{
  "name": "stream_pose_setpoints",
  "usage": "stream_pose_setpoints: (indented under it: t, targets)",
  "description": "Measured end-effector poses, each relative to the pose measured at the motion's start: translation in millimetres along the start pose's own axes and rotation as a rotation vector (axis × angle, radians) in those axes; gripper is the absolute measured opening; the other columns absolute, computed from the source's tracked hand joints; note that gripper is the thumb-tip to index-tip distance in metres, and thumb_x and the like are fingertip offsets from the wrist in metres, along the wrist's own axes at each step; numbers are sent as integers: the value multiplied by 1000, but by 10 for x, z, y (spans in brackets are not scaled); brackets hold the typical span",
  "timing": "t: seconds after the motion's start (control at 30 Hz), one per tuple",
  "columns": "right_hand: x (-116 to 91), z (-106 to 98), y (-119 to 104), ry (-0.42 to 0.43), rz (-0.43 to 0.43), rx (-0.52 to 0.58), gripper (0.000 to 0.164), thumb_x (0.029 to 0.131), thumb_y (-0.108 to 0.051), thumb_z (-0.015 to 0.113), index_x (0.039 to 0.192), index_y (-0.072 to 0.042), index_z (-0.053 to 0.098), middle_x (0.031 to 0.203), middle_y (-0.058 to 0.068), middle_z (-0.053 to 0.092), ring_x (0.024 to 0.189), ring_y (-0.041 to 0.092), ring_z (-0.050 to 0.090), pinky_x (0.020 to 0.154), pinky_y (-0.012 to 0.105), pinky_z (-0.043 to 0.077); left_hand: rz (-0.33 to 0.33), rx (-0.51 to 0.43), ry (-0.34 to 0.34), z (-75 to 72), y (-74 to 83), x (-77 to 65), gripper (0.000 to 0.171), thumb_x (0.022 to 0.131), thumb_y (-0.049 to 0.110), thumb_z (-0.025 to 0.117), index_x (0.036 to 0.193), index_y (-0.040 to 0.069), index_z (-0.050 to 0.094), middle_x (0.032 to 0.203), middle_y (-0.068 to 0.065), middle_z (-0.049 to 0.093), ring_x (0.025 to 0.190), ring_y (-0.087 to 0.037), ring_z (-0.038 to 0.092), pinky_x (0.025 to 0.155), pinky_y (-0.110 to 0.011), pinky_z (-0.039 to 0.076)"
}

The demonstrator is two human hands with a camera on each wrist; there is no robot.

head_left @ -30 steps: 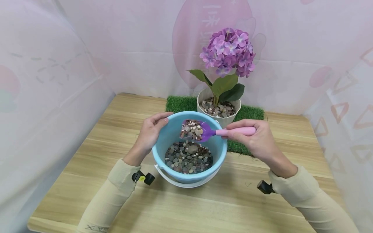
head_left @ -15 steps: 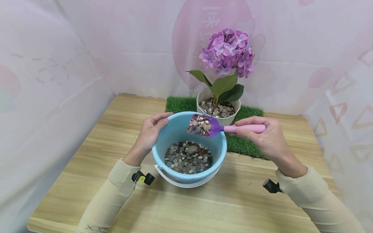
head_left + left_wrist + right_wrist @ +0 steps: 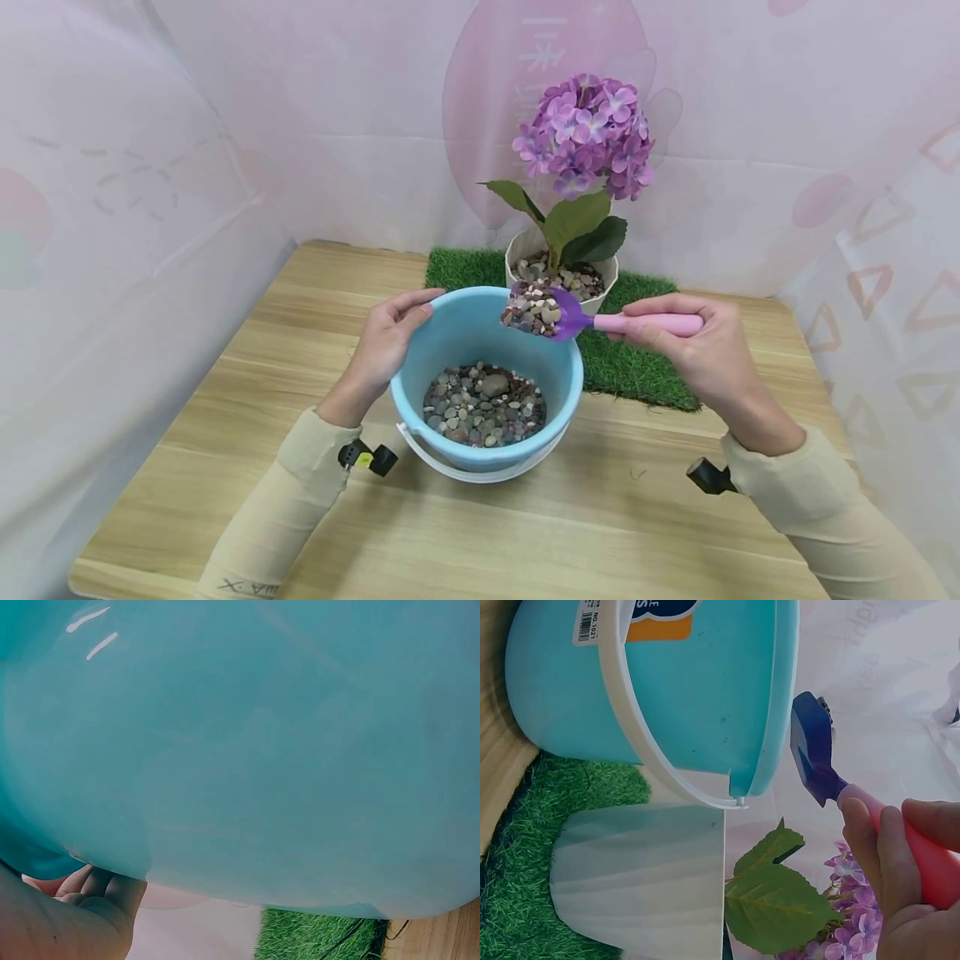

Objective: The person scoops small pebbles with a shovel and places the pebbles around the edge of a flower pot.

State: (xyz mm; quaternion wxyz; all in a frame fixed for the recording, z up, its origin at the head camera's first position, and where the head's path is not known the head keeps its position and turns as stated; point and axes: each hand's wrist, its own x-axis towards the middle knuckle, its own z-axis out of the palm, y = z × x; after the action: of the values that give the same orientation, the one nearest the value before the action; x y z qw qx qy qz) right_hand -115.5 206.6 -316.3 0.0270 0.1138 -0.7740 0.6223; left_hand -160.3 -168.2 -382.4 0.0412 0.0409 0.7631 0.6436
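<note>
A light blue bucket [image 3: 408, 375] holds a layer of mixed pebbles [image 3: 485, 407] at its bottom. My left hand [image 3: 384, 340] grips the bucket's left rim, and in the left wrist view its curled fingers [image 3: 94, 885] show at the bucket's edge. My right hand [image 3: 693, 346] holds a small shovel by its pink handle [image 3: 652, 323]. The shovel's purple scoop [image 3: 572, 317] is heaped with pebbles and sits over the bucket's far right rim. Behind it, a white flowerpot [image 3: 513, 250] with pebbles around the stem bears a purple hydrangea [image 3: 585, 133].
The flowerpot stands on a strip of artificial grass [image 3: 637, 367] that runs behind and right of the bucket. A white handle [image 3: 480, 477] hangs down the bucket's front. The wooden table [image 3: 247, 400] reaches pink and white cloth walls [image 3: 360, 183].
My right hand has carried the loaded shovel to the right and away from me, from over the bucket's interior to its far right rim. My left hand stays at the rim.
</note>
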Motion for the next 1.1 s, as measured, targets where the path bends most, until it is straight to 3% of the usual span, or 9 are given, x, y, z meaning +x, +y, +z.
stream_pose_setpoints:
  t: [0.23, 0.53, 1.1]
  targets:
    - [24, -46, 26, 22, -7, 22, 28, 90, -9, 84, 112, 7, 76, 96, 6, 84, 84, 18, 82, 68, 19, 63, 2, -1, -2, -7, -1, 1, 39, 111, 21, 52, 147, 8, 61, 140, -18, 67, 123, -38, 70, 99, -48, 64]
    - [63, -111, 84, 22, -29, 97, 31, 92, -6, 82, 114, 13, 71, 100, 10, 82, 90, 23, 82, 79, 29, 66, 1, -6, -5, -10, 9, 7, 41, 111, 21, 51, 148, 5, 59, 141, -19, 67, 122, -39, 70, 98, -47, 64]
    - [125, -286, 123, 68, 14, 91, 33, 93, -13, 82, 118, 7, 74, 101, 6, 83, 93, 16, 81, 81, 23, 66, -6, -7, 1, -1, -1, -3, 39, 111, 22, 52, 147, 8, 61, 140, -19, 67, 123, -39, 69, 99, -48, 64]
